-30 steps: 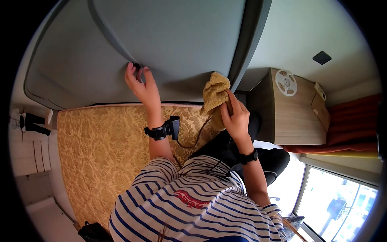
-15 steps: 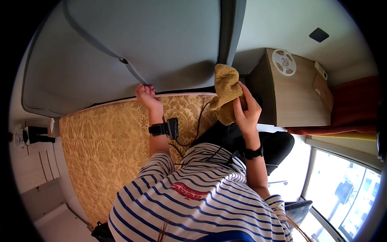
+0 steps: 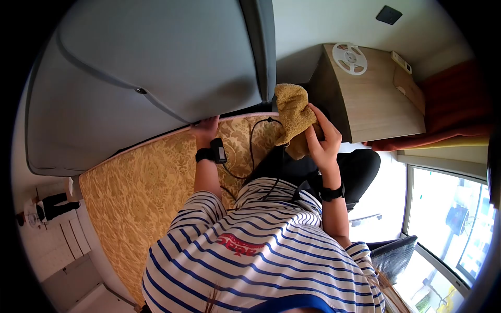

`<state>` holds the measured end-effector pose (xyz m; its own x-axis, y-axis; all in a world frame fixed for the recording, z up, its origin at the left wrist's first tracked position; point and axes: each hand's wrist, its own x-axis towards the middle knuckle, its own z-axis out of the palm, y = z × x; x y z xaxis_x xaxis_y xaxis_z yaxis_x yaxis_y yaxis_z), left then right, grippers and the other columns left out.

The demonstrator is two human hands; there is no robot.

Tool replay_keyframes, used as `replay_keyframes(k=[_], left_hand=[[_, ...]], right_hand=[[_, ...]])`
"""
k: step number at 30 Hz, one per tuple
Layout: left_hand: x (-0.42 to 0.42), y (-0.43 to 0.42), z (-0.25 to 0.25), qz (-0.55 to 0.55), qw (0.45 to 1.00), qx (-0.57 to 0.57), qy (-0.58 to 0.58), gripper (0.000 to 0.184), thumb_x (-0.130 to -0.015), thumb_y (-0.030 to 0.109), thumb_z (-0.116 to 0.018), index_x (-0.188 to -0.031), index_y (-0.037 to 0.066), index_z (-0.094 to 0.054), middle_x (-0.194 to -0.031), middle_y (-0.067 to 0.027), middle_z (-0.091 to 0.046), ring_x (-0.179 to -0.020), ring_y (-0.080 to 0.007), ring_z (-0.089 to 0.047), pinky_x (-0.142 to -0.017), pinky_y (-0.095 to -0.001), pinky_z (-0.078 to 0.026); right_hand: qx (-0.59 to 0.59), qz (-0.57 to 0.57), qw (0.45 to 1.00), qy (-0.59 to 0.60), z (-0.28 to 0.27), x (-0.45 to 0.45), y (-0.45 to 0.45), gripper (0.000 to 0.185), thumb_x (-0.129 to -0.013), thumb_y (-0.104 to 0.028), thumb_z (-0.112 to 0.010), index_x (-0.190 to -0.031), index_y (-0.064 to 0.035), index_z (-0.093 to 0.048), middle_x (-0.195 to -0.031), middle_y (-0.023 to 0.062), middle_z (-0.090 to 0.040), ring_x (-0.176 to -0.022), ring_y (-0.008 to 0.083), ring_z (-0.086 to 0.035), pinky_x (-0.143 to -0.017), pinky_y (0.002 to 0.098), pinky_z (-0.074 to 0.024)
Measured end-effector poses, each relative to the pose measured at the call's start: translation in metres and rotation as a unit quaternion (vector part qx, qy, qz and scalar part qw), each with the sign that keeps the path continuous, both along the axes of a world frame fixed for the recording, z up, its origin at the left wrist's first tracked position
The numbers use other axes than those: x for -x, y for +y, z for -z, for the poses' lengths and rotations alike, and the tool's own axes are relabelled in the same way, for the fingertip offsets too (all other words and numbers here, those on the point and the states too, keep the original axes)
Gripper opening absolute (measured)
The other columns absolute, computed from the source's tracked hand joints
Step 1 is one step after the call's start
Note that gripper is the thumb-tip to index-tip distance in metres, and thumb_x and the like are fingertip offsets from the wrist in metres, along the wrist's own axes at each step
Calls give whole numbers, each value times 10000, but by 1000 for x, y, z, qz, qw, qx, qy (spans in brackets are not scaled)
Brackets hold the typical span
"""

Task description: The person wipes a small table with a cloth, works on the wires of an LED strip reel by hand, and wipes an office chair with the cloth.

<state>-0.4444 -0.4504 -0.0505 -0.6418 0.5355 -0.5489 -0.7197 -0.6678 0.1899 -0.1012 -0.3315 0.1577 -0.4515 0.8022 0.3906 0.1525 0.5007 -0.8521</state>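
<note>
My left hand [image 3: 205, 128] is at the lower edge of a large grey padded headboard [image 3: 156, 57], its fingers curled in at the edge and mostly hidden. A mustard-brown cloth [image 3: 294, 109] is bunched in my right hand [image 3: 324, 143], pinched between thumb and fingers. It hangs just off the headboard's lower right corner. Below the headboard lies a gold patterned mattress [image 3: 141, 182] with a pink border. Each wrist wears a black strap, and the left one carries a small black device [image 3: 218, 151].
A wooden cabinet [image 3: 381, 99] stands at the right, with a white reel [image 3: 350, 58] and a remote [image 3: 401, 62] on it. A black cable [image 3: 251, 146] runs over the mattress. Red curtain [image 3: 454, 104] and a bright window [image 3: 443, 208] are farther right.
My left hand has moved in against the headboard's edge, its fingers now largely out of sight. The headboard's right corner has shifted nearer to me relative to the cabinet. The view has turned.
</note>
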Motion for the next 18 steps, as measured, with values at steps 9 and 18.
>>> replay_keyframes(k=[9, 18], left_hand=[[11, 3, 24, 17, 998, -55, -30, 655, -947, 584, -350, -1275, 33, -485, -1220, -131, -526, -1128, -310, -498, -968, -500, -407], [14, 6, 35, -10, 998, 42, -34, 613, -946, 551, -383, -1212, 12, -503, -1122, -125, -539, -1029, -291, -521, -946, -500, -429]], right_hand=[[-22, 82, 996, 40, 7, -21, -1, 395, -815, -59, -634, -1206, 2, -620, -895, 184, -675, -760, 246, -667, -733, 308, -511], [-19, 73, 997, 36, 3, -29, -5, 394, -813, -70, -639, -1202, -10, -625, -907, 186, -679, -778, 242, -672, -737, 304, -512]])
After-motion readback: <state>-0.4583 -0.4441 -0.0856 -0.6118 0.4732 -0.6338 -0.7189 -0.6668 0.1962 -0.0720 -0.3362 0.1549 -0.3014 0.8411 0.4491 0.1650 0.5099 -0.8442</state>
